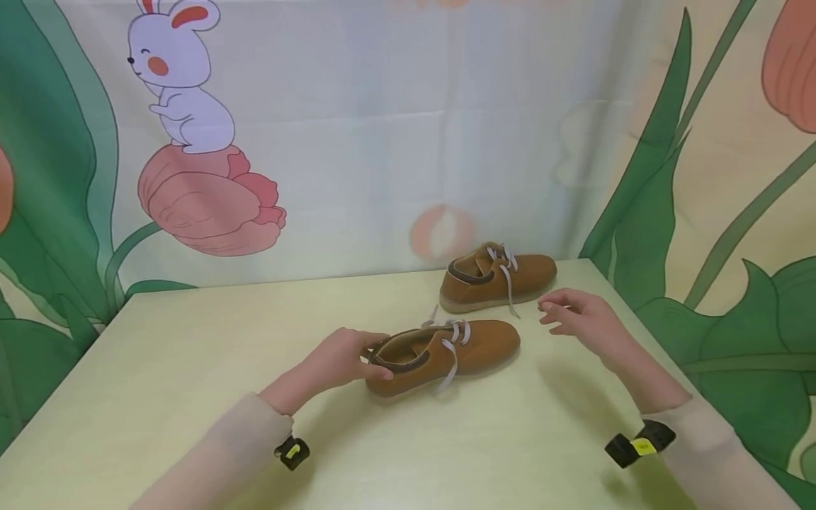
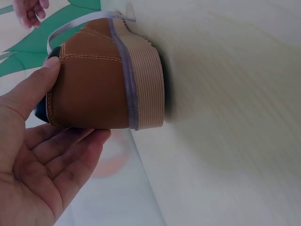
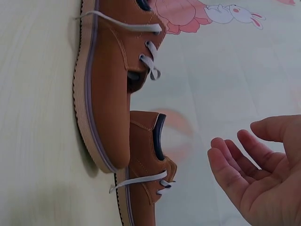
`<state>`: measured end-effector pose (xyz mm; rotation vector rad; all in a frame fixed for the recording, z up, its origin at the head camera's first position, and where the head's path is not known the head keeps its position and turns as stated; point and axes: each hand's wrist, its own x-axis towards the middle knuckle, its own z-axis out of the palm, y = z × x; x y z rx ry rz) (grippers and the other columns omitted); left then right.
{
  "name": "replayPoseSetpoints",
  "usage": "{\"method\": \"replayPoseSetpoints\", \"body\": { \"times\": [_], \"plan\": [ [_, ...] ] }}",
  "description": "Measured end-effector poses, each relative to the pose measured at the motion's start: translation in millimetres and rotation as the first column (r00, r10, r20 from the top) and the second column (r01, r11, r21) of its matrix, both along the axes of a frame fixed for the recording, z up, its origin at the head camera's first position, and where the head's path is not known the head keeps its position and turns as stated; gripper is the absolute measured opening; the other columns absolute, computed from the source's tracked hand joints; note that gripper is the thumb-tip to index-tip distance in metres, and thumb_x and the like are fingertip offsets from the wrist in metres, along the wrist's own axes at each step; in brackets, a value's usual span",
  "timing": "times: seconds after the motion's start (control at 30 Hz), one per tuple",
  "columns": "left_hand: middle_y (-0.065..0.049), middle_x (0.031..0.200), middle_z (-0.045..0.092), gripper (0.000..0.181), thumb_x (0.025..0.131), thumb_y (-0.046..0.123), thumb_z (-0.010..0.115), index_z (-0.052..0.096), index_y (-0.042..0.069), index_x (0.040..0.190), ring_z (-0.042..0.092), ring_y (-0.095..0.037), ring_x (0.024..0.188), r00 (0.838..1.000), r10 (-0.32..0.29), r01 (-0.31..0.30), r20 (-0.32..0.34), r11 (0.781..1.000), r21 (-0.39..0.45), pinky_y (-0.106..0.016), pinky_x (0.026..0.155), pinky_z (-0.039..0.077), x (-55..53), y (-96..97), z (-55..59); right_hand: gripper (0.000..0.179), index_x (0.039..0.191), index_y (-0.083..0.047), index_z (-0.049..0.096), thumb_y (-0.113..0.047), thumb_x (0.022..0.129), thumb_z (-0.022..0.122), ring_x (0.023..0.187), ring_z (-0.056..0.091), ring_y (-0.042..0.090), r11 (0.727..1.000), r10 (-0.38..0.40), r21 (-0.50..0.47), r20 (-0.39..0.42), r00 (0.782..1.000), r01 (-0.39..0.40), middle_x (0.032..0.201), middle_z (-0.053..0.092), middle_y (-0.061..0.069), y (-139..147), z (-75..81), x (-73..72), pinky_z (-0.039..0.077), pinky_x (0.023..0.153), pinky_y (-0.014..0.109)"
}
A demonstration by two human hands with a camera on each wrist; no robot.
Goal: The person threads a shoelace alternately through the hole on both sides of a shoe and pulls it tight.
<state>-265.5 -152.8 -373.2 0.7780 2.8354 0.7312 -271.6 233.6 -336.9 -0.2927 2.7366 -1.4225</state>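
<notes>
Two brown lace-up shoes with pale laces lie in the head view, toes toward the right. My left hand (image 1: 347, 359) grips the nearer shoe (image 1: 484, 345) at its heel, thumb on the near side and fingers round the far side. In the left wrist view the thumb presses the dark collar of this shoe (image 2: 91, 89), and its ribbed sole is close over the table. The farther shoe (image 1: 532, 276) stands behind it. My right hand (image 1: 574, 315) hovers beyond the toes, fingers loosely bent with nothing between them. The right wrist view shows this hand (image 3: 263, 174) apart from both shoes.
The pale yellow table (image 1: 191, 368) reaches back to a hanging cloth (image 1: 357, 142) printed with a rabbit and tulips. Green printed leaves border the table on both sides. Each wrist carries a black strap-on device, the left one (image 1: 292, 452) near the sleeve cuff.
</notes>
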Motion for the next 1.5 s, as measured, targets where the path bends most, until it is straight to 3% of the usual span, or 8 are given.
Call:
{"method": "replayPoseSetpoints", "body": {
  "times": [0.07, 0.3, 0.47, 0.63, 0.7, 0.9, 1.3, 1.5],
  "plan": [
    [-0.005, 0.104, 0.078, 0.055, 0.085, 0.03, 0.083, 0.068, 0.003, 0.131, 0.067, -0.012, 0.088, 1.0, -0.013, 0.013, -0.01, 1.0, -0.001, -0.028, 0.079, 0.053, -7.2, 11.0, -0.9, 0.039, 0.129, 0.005, 0.06, -0.027, 0.107, 0.053, 0.111, 0.07, 0.029, 1.0, -0.014, -0.004, 0.001, 1.0, 0.014, 0.131, 0.064, 0.026, 4, 0.2, 2.0, 0.061, 0.092, 0.034],
    [-0.004, 0.1, 0.077, 0.053, 0.086, 0.031, 0.082, 0.069, 0.005, 0.129, 0.057, -0.01, 0.078, 0.999, -0.015, 0.016, -0.034, 1.0, 0.019, -0.026, 0.076, 0.049, -31.1, 51.9, -4.5, 0.037, 0.127, 0.009, 0.059, -0.021, 0.106, 0.054, 0.093, 0.066, -0.001, 0.998, -0.013, -0.066, 0.016, 1.0, 0.014, 0.123, 0.066, 0.022, 8, 0.6, 10.6, 0.06, 0.09, 0.03],
    [-0.008, 0.115, 0.077, 0.056, 0.086, 0.033, 0.082, 0.067, 0.008, 0.134, 0.067, -0.019, 0.094, 0.998, 0.035, -0.033, -0.045, 0.999, 0.034, -0.034, 0.088, 0.053, -43.3, 78.9, -7.8, 0.036, 0.125, 0.01, 0.06, -0.021, 0.106, 0.056, 0.092, 0.067, -0.001, 0.997, -0.005, -0.082, 0.016, 1.0, 0.006, 0.115, 0.069, 0.016, 7, -0.9, 11.1, 0.06, 0.093, 0.033],
    [-0.007, 0.108, 0.078, 0.051, 0.086, 0.032, 0.082, 0.069, 0.013, 0.133, 0.069, -0.024, 0.1, 0.997, 0.065, -0.062, -0.036, 0.995, 0.076, -0.038, 0.09, 0.054, -51.9, 95.5, -8.1, 0.038, 0.127, 0.011, 0.058, -0.021, 0.106, 0.055, 0.09, 0.065, -0.005, 0.995, 0.02, -0.094, 0.018, 1.0, -0.019, 0.125, 0.064, 0.024, 8, -4.7, 8.6, 0.059, 0.092, 0.03],
    [-0.009, 0.109, 0.078, 0.052, 0.087, 0.031, 0.081, 0.069, 0.012, 0.133, 0.07, -0.025, 0.102, 0.998, 0.063, -0.061, -0.027, 0.994, 0.09, -0.039, 0.092, 0.054, -55.7, 100.5, -9.1, 0.038, 0.128, 0.012, 0.057, -0.02, 0.107, 0.054, 0.091, 0.065, -0.005, 0.995, 0.031, -0.093, 0.023, 0.999, -0.029, 0.128, 0.062, 0.027, 9, -7.0, 8.2, 0.06, 0.092, 0.031],
    [-0.017, 0.137, 0.067, 0.066, 0.088, 0.036, 0.08, 0.06, -0.001, 0.14, 0.063, -0.033, 0.129, 0.996, 0.085, -0.084, -0.008, 0.993, 0.082, -0.043, 0.11, 0.049, -68.5, 114.1, -13.1, 0.037, 0.126, 0.012, 0.057, -0.02, 0.107, 0.053, 0.091, 0.065, -0.006, 0.994, 0.034, -0.101, 0.03, 0.999, -0.03, 0.122, 0.064, 0.023, 9, -8.3, 8.2, 0.059, 0.09, 0.026],
    [-0.016, 0.14, 0.065, 0.067, 0.09, 0.038, 0.078, 0.059, 0.0, 0.141, 0.06, -0.035, 0.133, 0.995, 0.104, -0.103, -0.01, 0.993, 0.049, -0.043, 0.114, 0.046, -83.8, 130.6, -10.2, 0.037, 0.128, 0.011, 0.057, -0.019, 0.106, 0.054, 0.092, 0.065, -0.003, 0.993, 0.062, -0.098, 0.021, 0.998, -0.06, 0.117, 0.069, 0.017, -4, 5.5, 0.6, 0.058, 0.089, 0.023],
    [-0.014, 0.141, 0.065, 0.065, 0.089, 0.038, 0.078, 0.06, 0.002, 0.141, 0.06, -0.034, 0.133, 0.993, 0.118, -0.117, -0.018, 0.992, 0.042, -0.043, 0.113, 0.046, -88.1, 135.5, -10.9, 0.037, 0.128, 0.01, 0.058, -0.021, 0.107, 0.054, 0.099, 0.067, 0.005, 0.99, 0.11, -0.086, 0.013, 0.994, -0.109, 0.126, 0.064, 0.026, -18, 15.1, -6.1, 0.058, 0.1, 0.041]
  ]
}}
